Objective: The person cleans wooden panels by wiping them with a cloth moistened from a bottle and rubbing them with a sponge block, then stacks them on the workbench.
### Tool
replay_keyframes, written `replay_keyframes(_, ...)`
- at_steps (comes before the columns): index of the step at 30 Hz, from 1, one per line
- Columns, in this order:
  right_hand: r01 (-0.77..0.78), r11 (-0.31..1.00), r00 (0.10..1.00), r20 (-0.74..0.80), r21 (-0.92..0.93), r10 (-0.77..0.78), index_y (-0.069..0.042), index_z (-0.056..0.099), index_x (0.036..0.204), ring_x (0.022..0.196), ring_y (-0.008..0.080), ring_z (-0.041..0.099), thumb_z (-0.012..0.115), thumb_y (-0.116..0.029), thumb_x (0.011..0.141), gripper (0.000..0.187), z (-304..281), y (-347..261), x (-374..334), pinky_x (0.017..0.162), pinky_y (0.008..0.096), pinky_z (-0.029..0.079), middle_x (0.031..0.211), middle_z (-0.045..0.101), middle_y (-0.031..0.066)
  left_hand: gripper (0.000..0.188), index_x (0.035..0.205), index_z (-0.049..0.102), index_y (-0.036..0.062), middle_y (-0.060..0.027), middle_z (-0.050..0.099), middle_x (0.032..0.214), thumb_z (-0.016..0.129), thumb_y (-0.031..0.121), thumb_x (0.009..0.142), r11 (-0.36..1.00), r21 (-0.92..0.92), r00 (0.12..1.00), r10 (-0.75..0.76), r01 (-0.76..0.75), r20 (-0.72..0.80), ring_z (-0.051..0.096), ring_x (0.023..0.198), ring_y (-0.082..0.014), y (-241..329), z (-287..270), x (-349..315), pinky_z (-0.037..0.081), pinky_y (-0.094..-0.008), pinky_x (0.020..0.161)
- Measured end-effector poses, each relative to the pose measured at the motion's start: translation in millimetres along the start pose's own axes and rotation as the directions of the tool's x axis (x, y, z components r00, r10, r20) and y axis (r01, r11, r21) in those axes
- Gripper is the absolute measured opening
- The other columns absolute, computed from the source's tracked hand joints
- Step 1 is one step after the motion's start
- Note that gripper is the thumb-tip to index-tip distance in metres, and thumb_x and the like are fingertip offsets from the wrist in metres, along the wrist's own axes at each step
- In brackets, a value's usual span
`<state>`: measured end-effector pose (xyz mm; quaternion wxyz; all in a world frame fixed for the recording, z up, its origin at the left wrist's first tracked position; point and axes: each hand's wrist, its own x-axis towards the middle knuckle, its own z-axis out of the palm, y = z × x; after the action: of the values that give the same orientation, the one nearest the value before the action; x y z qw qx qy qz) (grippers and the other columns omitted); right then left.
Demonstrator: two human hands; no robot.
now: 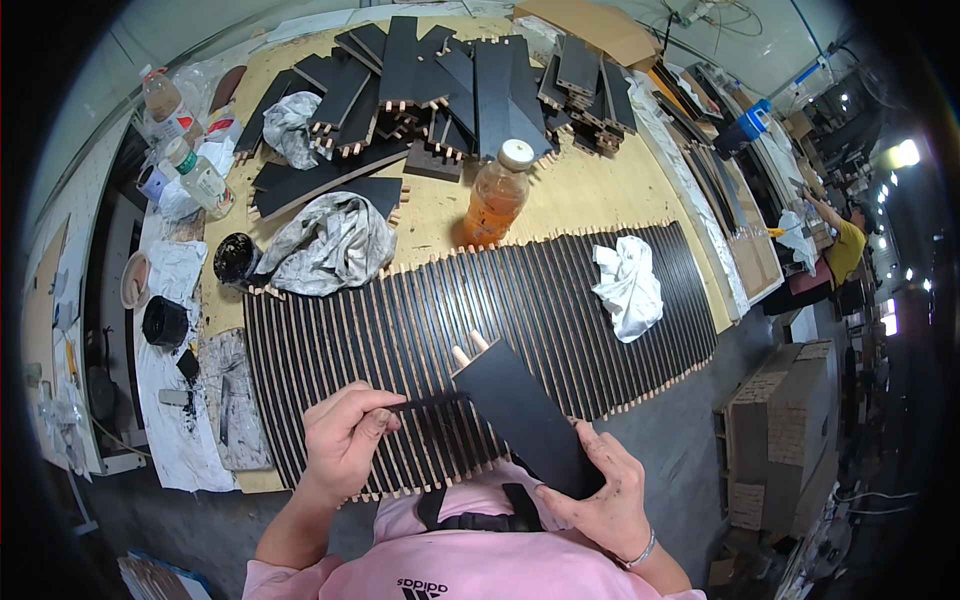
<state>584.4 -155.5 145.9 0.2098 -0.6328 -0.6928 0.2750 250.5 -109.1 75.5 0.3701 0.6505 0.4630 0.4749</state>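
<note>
My left hand (342,440) is closed in a pinch on a thin dark stick (432,402), whose far end meets the side edge of a black board (525,415). That board is tilted, with pale wooden dowels standing out of its upper end. Its lower end is gripped by my right hand (608,495), thumb on the near side and fingers along the right edge. Beneath both hands lies a long row of black boards (430,310) packed side by side on edge, pale dowels along both ends. A crumpled white cloth (630,288) rests on the row's right part.
Loose black boards (400,60) pile up at the back of the table. An orange drink bottle (497,195) stands behind the row. To the left are a stained rag (335,245), dark-smeared pots (236,260) and plastic bottles (198,178). Another person (840,250) works at far right.
</note>
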Motion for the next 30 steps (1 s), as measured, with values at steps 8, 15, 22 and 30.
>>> replay_keyframes(8,-0.027,0.999,0.999,-0.030,0.019,0.027,0.006,0.070,0.148,0.077,0.0250,0.072,0.102,-0.019,0.066,0.091,2.9,2.4,-2.4,0.071,0.0375,0.060,0.093,0.070,0.0125,0.017,0.116,0.076,-0.0071,-0.0073,0.076,0.076,0.062,0.003,0.113,0.917,-0.306,0.960,-0.277,0.255,-0.031,0.070,0.062,-0.0102,5.5,22.1,-17.3,0.057,-0.0243,0.058)
replay_keyframes(15,-0.024,0.999,0.999,-0.036,0.030,0.025,0.005,0.070,0.148,0.079,0.0257,0.073,0.102,-0.019,0.066,0.091,2.9,3.4,-5.9,0.074,0.0372,0.061,0.095,0.071,0.0130,0.019,0.119,0.075,-0.0068,-0.0072,0.075,0.074,0.061,0.006,0.115,0.867,-0.394,0.938,-0.345,0.306,-0.029,0.068,0.061,-0.0085,2.3,30.1,-24.8,0.054,-0.0229,0.057)
replay_keyframes(22,-0.048,0.999,0.999,-0.026,0.022,0.048,0.006,0.070,0.148,0.079,0.0256,0.073,0.102,-0.019,0.067,0.091,2.0,1.0,-9.4,0.074,0.0372,0.061,0.096,0.071,0.0134,0.022,0.118,0.074,-0.0055,-0.0061,0.074,0.074,0.059,0.011,0.117,0.781,-0.498,0.906,-0.423,0.378,0.024,0.065,0.060,-0.0075,1.6,29.6,-28.7,0.053,-0.0226,0.055)
replay_keyframes(30,-0.044,0.998,0.999,-0.016,0.036,0.045,0.009,0.070,0.145,0.085,0.0254,0.073,0.101,-0.016,0.067,0.087,2.5,-6.1,-6.9,0.082,0.0358,0.060,0.098,0.071,0.0142,0.026,0.120,0.072,-0.0048,-0.0073,0.072,0.077,0.062,0.020,0.118,0.621,-0.672,0.858,-0.512,0.403,0.043,0.064,0.060,-0.0090,0.8,20.5,-30.4,0.050,-0.0230,0.054)
